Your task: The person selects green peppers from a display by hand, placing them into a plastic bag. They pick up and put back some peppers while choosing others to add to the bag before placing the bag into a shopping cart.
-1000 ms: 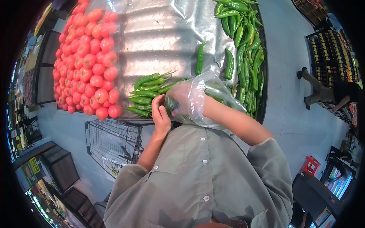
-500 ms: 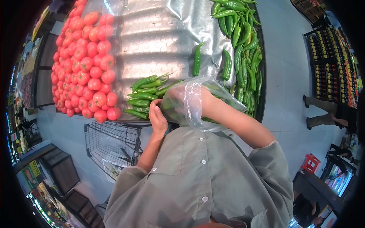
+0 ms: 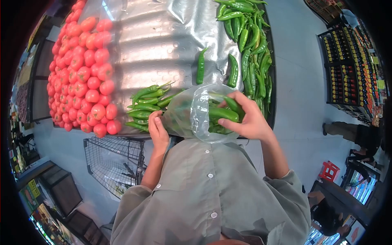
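A clear plastic bag lies sideways at the display's front edge, its crumpled mouth facing right. My left hand is closed at the bag's left end, fingers together. At the bag's mouth, my right hand grips long green peppers between thumb and fingers. More peppers show behind and below that hand, partly hidden by the plastic. Just left of the bag sits a small pile of green peppers. Beyond the bag, two single peppers lie apart on the silver sheet.
Heaped tomatoes fill the display's left side. A long heap of green peppers runs along its right edge. Below the tomatoes stands a wire shopping cart. Shelves of jars, a red basket and other people are off to the right.
My right hand has come out of the bag toward the right and now grips peppers at its mouth. My left hand stays at the bag's left end. The whole view has shifted slightly.
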`<state>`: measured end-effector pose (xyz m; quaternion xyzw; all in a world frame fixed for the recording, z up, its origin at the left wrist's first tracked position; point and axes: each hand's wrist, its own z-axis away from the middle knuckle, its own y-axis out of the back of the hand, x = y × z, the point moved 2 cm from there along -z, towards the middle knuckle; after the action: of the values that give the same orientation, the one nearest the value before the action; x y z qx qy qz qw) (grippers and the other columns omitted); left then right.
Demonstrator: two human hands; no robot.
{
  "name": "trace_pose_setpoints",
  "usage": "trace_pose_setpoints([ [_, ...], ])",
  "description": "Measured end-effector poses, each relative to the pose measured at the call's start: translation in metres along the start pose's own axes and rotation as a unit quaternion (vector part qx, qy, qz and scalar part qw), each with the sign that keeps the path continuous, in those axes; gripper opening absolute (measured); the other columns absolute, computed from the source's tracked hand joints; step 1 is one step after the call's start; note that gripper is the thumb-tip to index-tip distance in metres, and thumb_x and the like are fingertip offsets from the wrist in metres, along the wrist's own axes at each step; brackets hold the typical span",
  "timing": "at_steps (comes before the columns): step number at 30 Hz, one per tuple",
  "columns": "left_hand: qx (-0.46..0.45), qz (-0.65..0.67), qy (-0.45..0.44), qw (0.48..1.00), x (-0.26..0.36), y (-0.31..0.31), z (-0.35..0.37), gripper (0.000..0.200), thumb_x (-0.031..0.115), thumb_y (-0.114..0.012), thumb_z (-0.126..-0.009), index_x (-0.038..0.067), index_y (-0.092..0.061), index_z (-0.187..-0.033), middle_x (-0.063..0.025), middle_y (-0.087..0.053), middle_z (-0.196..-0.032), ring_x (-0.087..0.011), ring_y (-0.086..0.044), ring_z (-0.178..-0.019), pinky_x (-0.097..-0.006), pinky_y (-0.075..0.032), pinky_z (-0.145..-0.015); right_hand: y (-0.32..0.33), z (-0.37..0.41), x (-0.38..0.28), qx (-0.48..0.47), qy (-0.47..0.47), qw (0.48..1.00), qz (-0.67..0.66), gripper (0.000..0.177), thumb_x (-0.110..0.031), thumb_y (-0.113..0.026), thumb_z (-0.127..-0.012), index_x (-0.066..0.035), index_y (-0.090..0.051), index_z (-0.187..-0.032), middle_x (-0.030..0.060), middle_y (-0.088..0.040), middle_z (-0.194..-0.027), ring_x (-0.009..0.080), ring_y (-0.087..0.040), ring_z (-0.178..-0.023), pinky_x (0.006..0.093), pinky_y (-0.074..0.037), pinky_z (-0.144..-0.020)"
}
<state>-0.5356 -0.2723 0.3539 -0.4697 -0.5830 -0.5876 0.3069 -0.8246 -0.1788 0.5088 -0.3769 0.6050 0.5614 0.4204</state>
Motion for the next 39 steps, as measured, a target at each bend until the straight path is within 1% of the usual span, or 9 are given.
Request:
trace_pose_setpoints([
  [3,-0.002,0.010,-0.005,1.000,0.014,-0.003,-0.004,0.036,0.021,-0.035,-0.109,-0.004,-0.061,-0.113,-0.0160,-0.062,-0.116,-0.0249,-0.059,-0.100,-0.0356,-0.047,-0.090,0.018,0.035,0.014,0.093,-0.186,0.936,-0.283,0.034,-0.007,-0.073,-0.087,-0.007,-0.050,-0.112,0.0041,-0.057,-0.080,0.0085,-0.055,-0.060,0.0237,-0.043,-0.048],
  [7,0.017,0.050,-0.099,0.994,0.056,-0.003,-0.017,0.041,0.024,-0.031,-0.110,-0.005,-0.060,-0.111,-0.0164,-0.061,-0.117,-0.0236,-0.059,-0.099,-0.0355,-0.047,-0.088,0.020,0.065,0.030,0.210,-0.157,0.805,-0.532,0.033,-0.032,-0.057,-0.099,-0.006,-0.051,-0.117,0.0094,-0.058,-0.084,0.0122,-0.053,-0.056,0.0247,-0.044,-0.041],
  [11,-0.055,0.227,-0.153,0.960,0.118,-0.014,-0.026,0.042,0.026,-0.028,-0.111,-0.005,-0.056,-0.116,-0.0177,-0.061,-0.116,-0.0230,-0.061,-0.096,-0.0340,-0.049,-0.087,0.003,0.065,0.031,0.157,-0.090,0.670,-0.720,0.036,-0.037,-0.048,-0.104,-0.004,-0.057,-0.114,0.0098,-0.057,-0.086,0.0133,-0.053,-0.059,0.0247,-0.045,-0.040],
  [17,-0.237,0.294,-0.064,0.924,0.214,-0.041,-0.039,0.035,0.019,-0.050,-0.105,-0.007,-0.051,-0.129,-0.0164,-0.063,-0.119,-0.0166,-0.061,-0.096,-0.0302,-0.049,-0.087,-0.017,0.048,0.009,0.111,-0.129,0.675,-0.718,0.037,-0.039,-0.048,-0.103,-0.004,-0.056,-0.111,0.0086,-0.058,-0.084,0.0134,-0.054,-0.058,0.0252,-0.045,-0.039],
  [21,-0.364,0.244,0.002,0.899,0.220,-0.065,-0.050,0.043,0.029,-0.048,-0.107,-0.004,-0.054,-0.133,-0.0113,-0.066,-0.114,-0.0115,-0.060,-0.096,-0.0274,-0.047,-0.086,-0.019,0.036,-0.020,0.095,-0.165,0.791,-0.581,0.034,-0.034,-0.054,-0.101,-0.006,-0.053,-0.121,0.0065,-0.057,-0.084,0.0109,-0.053,-0.058,0.0245,-0.044,-0.041],
  [25,-0.303,0.400,0.169,0.848,0.219,-0.074,-0.052,0.033,0.032,-0.049,-0.107,0.001,-0.061,-0.112,-0.0078,-0.068,-0.102,-0.0110,-0.063,-0.090,-0.0285,-0.051,-0.080,-0.026,0.030,-0.028,0.097,-0.174,0.830,-0.521,0.040,-0.040,-0.051,-0.104,-0.009,-0.051,-0.130,0.0064,-0.057,-0.087,0.0119,-0.054,-0.061,0.0270,-0.045,-0.046],
  [30,-0.236,0.548,0.287,0.749,0.200,-0.056,-0.072,0.039,0.042,-0.041,-0.108,0.007,-0.056,-0.102,-0.0007,-0.045,-0.063,-0.0124,-0.051,-0.056,-0.0231,-0.041,-0.043,-0.016,0.025,-0.015,0.059,-0.123,0.723,-0.677,0.081,-0.066,-0.026,-0.103,0.005,-0.045,-0.137,0.0135,-0.062,-0.109,0.0200,-0.064,-0.088,0.0310,-0.055,-0.071],
  [34,-0.311,0.542,0.283,0.727,0.183,-0.046,-0.069,0.045,0.047,-0.038,-0.107,0.007,-0.057,-0.104,-0.0030,-0.051,-0.061,-0.0149,-0.050,-0.050,-0.0247,-0.037,-0.040,-0.016,0.021,-0.013,0.070,-0.153,0.696,-0.699,0.085,-0.065,-0.029,-0.102,0.008,-0.039,-0.145,0.0211,-0.058,-0.131,0.0273,-0.060,-0.118,0.0373,-0.048,-0.105],
  [39,-0.297,0.474,0.352,0.750,0.190,-0.048,-0.050,0.044,0.048,-0.043,-0.106,0.007,-0.058,-0.104,-0.0040,-0.058,-0.069,-0.0149,-0.056,-0.052,-0.0235,-0.043,-0.043,-0.021,0.011,-0.017,0.118,-0.151,0.714,-0.673,0.084,-0.063,-0.027,-0.103,0.008,-0.037,-0.147,0.0219,-0.051,-0.141,0.0282,-0.051,-0.130,0.0397,-0.039,-0.114],
])
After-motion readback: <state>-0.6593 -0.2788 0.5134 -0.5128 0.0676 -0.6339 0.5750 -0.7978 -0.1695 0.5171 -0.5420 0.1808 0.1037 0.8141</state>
